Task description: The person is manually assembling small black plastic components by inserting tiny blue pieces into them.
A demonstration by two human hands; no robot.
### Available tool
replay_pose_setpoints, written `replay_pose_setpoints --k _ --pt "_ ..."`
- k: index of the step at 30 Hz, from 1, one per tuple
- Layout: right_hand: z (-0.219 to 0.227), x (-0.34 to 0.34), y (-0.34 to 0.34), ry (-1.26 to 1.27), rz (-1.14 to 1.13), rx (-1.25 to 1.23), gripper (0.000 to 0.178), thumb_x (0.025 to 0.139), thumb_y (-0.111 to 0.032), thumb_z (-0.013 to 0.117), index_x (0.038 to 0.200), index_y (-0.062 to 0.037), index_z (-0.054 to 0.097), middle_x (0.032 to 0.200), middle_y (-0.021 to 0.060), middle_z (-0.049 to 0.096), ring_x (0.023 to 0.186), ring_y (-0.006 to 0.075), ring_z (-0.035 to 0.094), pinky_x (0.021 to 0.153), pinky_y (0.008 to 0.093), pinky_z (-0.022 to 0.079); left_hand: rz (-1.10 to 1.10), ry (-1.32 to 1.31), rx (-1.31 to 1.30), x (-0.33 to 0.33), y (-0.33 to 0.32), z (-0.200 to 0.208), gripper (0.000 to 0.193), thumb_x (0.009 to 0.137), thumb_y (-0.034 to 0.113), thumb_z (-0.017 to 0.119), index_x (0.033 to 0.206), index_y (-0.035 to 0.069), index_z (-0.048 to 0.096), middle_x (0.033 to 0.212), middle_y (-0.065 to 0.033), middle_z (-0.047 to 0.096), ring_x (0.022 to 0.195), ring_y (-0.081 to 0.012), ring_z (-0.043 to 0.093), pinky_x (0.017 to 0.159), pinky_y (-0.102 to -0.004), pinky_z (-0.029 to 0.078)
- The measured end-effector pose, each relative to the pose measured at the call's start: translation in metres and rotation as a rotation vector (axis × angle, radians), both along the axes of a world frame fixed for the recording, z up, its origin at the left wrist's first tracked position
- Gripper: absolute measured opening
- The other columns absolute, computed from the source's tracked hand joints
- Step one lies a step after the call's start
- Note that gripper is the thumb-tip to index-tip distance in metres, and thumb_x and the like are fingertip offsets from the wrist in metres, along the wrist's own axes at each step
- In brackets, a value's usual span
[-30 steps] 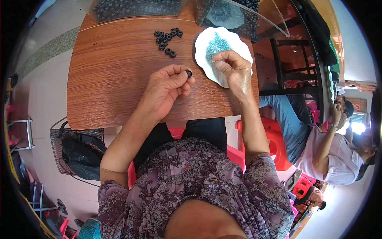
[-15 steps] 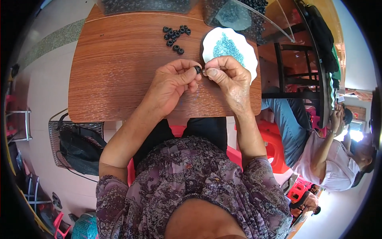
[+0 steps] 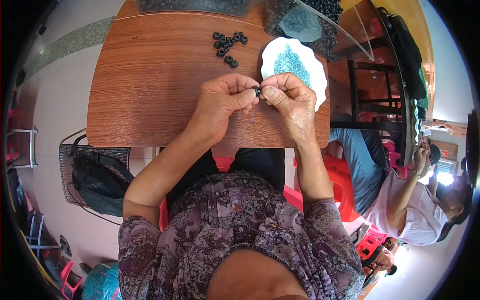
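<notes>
Over the wooden table (image 3: pixel 150 100), my left hand (image 3: pixel 222 102) pinches a small round black piece (image 3: pixel 256 91), shaped like a knob or bead, between thumb and fingertips. My right hand (image 3: pixel 294 100) meets it from the other side, its thumb and forefinger pressed together at the piece's end. What the right fingertips grip is hidden now. Several similar black pieces with holes (image 3: pixel 228 45) lie loose beyond my hands. Just behind my right hand, a white scalloped plate (image 3: pixel 320 75) bears a heap of tiny bluish, shiny bits (image 3: pixel 291 62).
Clear plastic bins stand along the far edge: one holds dark pieces (image 3: pixel 200 6), the other, a bin (image 3: pixel 340 32), has black pieces and a bag. To the right are a dark-framed table (image 3: pixel 380 120) and a seated person (image 3: pixel 405 205). A basket with a black bag (image 3: pixel 97 175) stands left.
My hands have come together, so the black piece now touches my right fingertips; a small shiny bit seen there before is covered. The whole view has shifted slightly.
</notes>
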State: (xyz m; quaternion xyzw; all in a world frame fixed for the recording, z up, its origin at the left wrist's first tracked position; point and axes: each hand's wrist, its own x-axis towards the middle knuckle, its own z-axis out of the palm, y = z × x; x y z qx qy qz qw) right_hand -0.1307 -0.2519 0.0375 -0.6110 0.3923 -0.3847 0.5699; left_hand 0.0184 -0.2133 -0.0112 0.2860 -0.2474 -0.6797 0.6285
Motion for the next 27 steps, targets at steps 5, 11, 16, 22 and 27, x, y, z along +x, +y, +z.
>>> replay_pose_setpoints --k 5,11,16,22,27 --pt "-0.003 0.007 0.005 -0.022 -0.034 -0.024 0.010 0.084 -0.003 0.064 0.092 0.0025 0.061 0.080 0.0027 0.062 0.069 0.0066 0.054 0.063 0.0185 0.043 0.079 -0.113 -0.058 -0.002 0.002 -0.001 0.015 0.083 0.002 0.063 0.097 -0.003 0.062 0.082 -0.0055 0.063 0.073 -0.0100 0.058 0.063 -0.0209 0.046" --pt "-0.006 0.006 0.000 -0.152 -0.046 0.133 0.009 0.085 -0.006 0.063 0.086 0.0020 0.060 0.077 0.0041 0.062 0.064 0.0075 0.052 0.060 0.0187 0.041 0.002 0.082 -0.050 -0.001 -0.002 -0.005 0.015 0.084 0.002 0.061 0.098 -0.004 0.061 0.083 -0.0074 0.063 0.072 -0.0115 0.058 0.064 -0.0224 0.046" --pt "-0.010 0.006 0.001 -0.189 -0.090 0.174 0.010 0.087 -0.008 0.061 0.085 0.0021 0.059 0.076 0.0058 0.062 0.063 0.0079 0.051 0.060 0.0191 0.041 -0.074 0.263 -0.034 0.001 -0.005 -0.011 0.016 0.086 0.002 0.059 0.101 -0.005 0.059 0.084 -0.0096 0.064 0.070 -0.0126 0.058 0.062 -0.0229 0.046" --pt "-0.009 0.013 0.005 0.018 -0.124 -0.018 0.009 0.087 -0.005 0.061 0.088 0.0039 0.059 0.078 0.0075 0.063 0.067 0.0089 0.054 0.062 0.0198 0.042 -0.084 0.134 0.004 0.006 -0.003 -0.011 0.018 0.087 0.006 0.058 0.102 -0.004 0.058 0.085 -0.0097 0.062 0.070 -0.0148 0.056 0.064 -0.0256 0.045" --pt "-0.006 0.013 -0.008 0.160 -0.129 -0.010 0.009 0.083 -0.001 0.064 0.089 0.0038 0.060 0.079 0.0044 0.062 0.070 0.0087 0.056 0.066 0.0209 0.045 0.021 0.066 0.034 0.026 -0.004 0.007 0.015 0.089 0.007 0.055 0.102 -0.002 0.057 0.084 -0.0092 0.061 0.068 -0.0131 0.055 0.063 -0.0259 0.045"
